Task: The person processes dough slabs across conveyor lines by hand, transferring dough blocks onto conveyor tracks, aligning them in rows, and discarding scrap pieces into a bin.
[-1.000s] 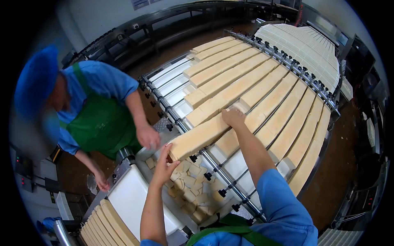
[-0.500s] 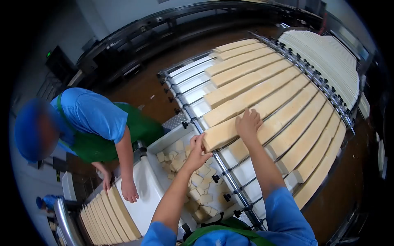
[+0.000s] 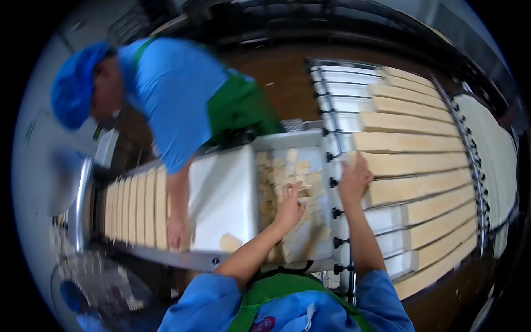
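Observation:
Over the bin (image 3: 327, 243) of pale offcuts, my left hand (image 3: 290, 207) is closed, its fingertips around what looks like a small bread offcut (image 3: 305, 191). Blur and similar pieces beneath make the edges of that piece hard to tell. My right hand (image 3: 355, 180) grips the near end of a long, pale bread loaf (image 3: 412, 164), fingers bent over it. This loaf lies on the slatted rack (image 3: 345, 123) among several others like it, side by side.
A co-worker (image 3: 171, 94) in blue and green leans in at left, a hand beside a row of upright slabs (image 3: 135, 210). Between that row and the bin is a white surface (image 3: 221, 188) with one loose piece (image 3: 229, 242). Black knobs (image 3: 338, 242) line the rack's rail.
My view has turned left. My left hand has moved from the loaf's end to over the bin. My right hand has shifted from the loaf's top to its near end. The co-worker leans closer.

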{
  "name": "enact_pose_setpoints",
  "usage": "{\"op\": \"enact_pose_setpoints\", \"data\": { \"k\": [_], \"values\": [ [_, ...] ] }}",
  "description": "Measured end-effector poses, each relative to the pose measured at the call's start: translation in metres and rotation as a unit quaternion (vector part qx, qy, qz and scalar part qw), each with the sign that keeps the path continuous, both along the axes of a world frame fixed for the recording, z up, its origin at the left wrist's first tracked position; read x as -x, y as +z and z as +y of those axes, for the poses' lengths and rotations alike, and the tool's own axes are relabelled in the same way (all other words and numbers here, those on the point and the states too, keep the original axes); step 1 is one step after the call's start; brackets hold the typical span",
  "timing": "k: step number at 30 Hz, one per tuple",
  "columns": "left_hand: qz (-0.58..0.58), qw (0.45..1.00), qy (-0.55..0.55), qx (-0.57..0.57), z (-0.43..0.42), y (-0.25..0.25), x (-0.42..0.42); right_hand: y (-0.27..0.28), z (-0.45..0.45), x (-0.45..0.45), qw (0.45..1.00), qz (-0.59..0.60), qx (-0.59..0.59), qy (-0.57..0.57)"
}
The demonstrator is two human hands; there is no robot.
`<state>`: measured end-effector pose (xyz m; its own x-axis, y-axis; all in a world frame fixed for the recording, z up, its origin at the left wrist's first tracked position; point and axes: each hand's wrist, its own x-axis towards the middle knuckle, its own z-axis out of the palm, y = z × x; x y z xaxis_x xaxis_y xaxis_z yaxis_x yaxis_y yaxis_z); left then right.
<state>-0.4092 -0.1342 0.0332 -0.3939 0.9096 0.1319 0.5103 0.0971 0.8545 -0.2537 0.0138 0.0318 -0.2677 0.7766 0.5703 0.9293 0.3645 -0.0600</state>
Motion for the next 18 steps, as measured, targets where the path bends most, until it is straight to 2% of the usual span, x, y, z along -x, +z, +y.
{"op": "enact_pose_setpoints", "data": {
  "k": [1,2,3,6,9,11,13,18],
  "values": [
    [0.001,0.999,-0.019,0.036,-0.025,-0.006,0.006,-0.002,0.003,-0.001,0.999,0.046,-0.016,0.018],
    [0.026,0.993,-0.068,0.090,-0.051,-0.010,0.014,-0.004,0.005,0.001,1.000,0.012,-0.019,-0.018],
    [0.048,0.981,-0.116,0.145,-0.077,-0.014,0.020,0.005,-0.002,0.001,0.999,0.023,-0.025,0.008],
    [0.190,0.944,-0.242,0.122,-0.151,-0.078,0.038,0.003,-0.003,0.002,0.999,0.051,-0.010,0.009],
    [0.323,0.860,-0.389,0.073,-0.195,-0.089,0.044,0.008,-0.007,0.008,0.997,0.070,0.005,0.031],
    [0.316,0.870,-0.369,0.080,-0.195,-0.084,0.041,0.010,-0.008,0.007,0.997,0.072,0.021,0.011],
    [0.263,0.918,-0.293,0.054,-0.191,-0.071,0.043,0.009,-0.006,0.008,0.996,0.079,0.024,0.016],
    [0.283,0.909,-0.306,0.016,-0.195,-0.082,0.048,0.000,-0.003,0.004,0.994,0.106,0.029,0.021]
  ]
}}
